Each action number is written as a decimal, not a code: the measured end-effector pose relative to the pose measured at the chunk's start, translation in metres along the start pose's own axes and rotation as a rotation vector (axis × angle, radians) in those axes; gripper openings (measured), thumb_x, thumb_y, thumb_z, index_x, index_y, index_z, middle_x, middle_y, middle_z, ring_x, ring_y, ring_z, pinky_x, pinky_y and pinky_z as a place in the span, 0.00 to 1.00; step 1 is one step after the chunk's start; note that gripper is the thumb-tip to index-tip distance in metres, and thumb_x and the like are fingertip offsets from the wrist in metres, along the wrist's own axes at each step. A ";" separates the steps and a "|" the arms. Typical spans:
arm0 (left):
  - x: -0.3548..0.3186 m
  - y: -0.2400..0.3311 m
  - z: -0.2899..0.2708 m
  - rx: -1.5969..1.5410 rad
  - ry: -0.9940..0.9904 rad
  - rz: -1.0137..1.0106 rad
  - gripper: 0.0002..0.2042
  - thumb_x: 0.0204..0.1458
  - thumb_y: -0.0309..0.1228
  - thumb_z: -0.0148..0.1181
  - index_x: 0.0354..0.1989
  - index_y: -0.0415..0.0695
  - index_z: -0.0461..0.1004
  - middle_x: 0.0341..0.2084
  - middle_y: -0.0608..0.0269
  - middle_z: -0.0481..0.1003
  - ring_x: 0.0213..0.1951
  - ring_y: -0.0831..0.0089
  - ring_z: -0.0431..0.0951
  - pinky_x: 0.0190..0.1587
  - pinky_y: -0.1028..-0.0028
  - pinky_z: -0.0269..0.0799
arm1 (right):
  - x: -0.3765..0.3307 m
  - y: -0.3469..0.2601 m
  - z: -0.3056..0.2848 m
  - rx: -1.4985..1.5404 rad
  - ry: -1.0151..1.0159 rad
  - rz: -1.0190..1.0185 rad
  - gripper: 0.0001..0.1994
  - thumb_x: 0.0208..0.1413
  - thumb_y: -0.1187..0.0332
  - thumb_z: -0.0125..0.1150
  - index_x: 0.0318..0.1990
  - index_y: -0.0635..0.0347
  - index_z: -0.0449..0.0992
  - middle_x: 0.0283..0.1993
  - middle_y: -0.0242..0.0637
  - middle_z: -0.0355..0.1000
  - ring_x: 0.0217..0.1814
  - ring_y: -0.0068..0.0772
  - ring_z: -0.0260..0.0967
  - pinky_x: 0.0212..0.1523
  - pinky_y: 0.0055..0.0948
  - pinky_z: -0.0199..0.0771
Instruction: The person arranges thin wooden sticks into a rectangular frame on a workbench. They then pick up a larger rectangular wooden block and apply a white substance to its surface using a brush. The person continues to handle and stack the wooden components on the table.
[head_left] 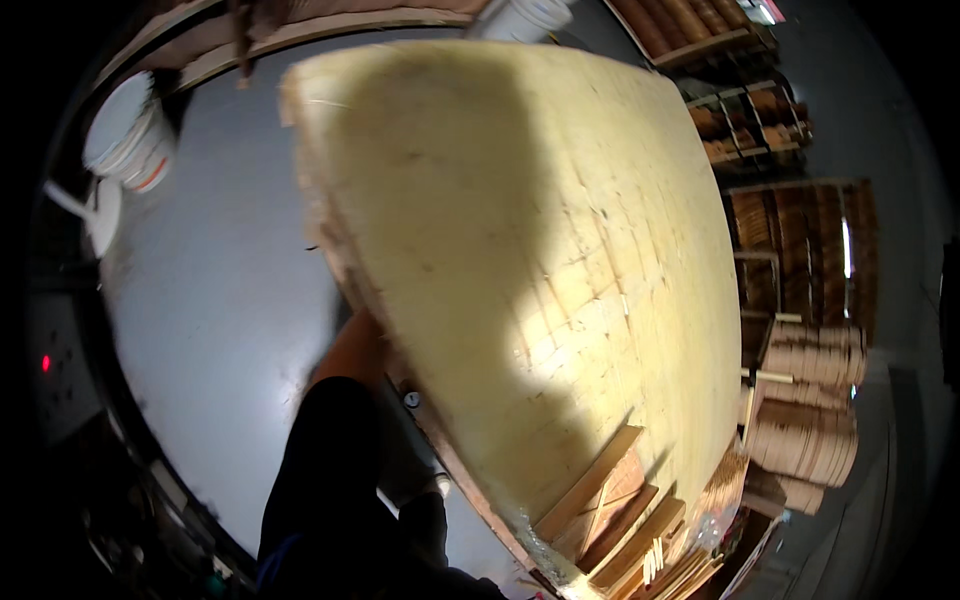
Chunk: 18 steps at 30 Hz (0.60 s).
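Left forearm (352,350) reaching up under the left edge of a large pale wooden board (520,250); left hand hidden beneath it, grip impossible to tell; right hand out of view. Board filling the centre, tilted, long axis running from upper left to lower right. Short wooden slats (610,505) lying on its lower end. White bucket (130,135) at upper left on the grey floor (220,280); stacked brown wood pieces (810,420) at right.

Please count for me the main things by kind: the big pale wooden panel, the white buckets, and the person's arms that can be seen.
Large pale wooden panel: 1
White buckets: 2, one at the upper left and one at the top edge
Forearm in view, at the panel's left edge: 1; its hand is hidden
Total: 4
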<state>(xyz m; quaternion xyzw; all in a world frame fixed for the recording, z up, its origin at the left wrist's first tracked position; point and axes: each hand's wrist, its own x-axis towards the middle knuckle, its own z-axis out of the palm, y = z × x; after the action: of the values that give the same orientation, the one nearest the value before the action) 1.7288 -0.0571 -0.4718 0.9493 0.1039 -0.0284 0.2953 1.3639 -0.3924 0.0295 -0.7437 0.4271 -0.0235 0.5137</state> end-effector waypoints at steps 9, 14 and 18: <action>0.052 -0.059 0.059 0.190 -0.176 0.122 0.10 0.53 0.26 0.52 0.43 0.38 0.71 0.45 0.53 0.70 0.44 0.61 0.71 0.43 0.64 0.69 | -0.046 0.016 -0.015 0.080 0.315 0.014 0.19 0.42 0.69 0.56 0.46 0.65 0.69 0.32 0.36 0.71 0.28 0.32 0.70 0.26 0.27 0.71; 0.060 -0.080 0.055 0.218 -0.205 0.230 0.12 0.54 0.29 0.53 0.44 0.38 0.71 0.47 0.52 0.69 0.46 0.60 0.70 0.46 0.64 0.68 | -0.070 -0.025 -0.009 0.097 0.409 0.049 0.21 0.42 0.69 0.55 0.47 0.64 0.68 0.32 0.36 0.70 0.28 0.30 0.70 0.28 0.28 0.71; 0.031 -0.090 0.027 0.195 -0.226 0.351 0.13 0.55 0.31 0.53 0.45 0.38 0.70 0.49 0.52 0.69 0.48 0.60 0.70 0.47 0.63 0.67 | -0.055 0.004 -0.078 0.043 0.421 -0.020 0.17 0.45 0.71 0.57 0.44 0.65 0.68 0.30 0.35 0.69 0.26 0.28 0.69 0.26 0.28 0.71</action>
<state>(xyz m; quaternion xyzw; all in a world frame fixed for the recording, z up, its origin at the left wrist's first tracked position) 1.7400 0.0051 -0.5476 0.9677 -0.1000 -0.0929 0.2121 1.2898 -0.4145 0.0857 -0.7155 0.5172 -0.1923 0.4285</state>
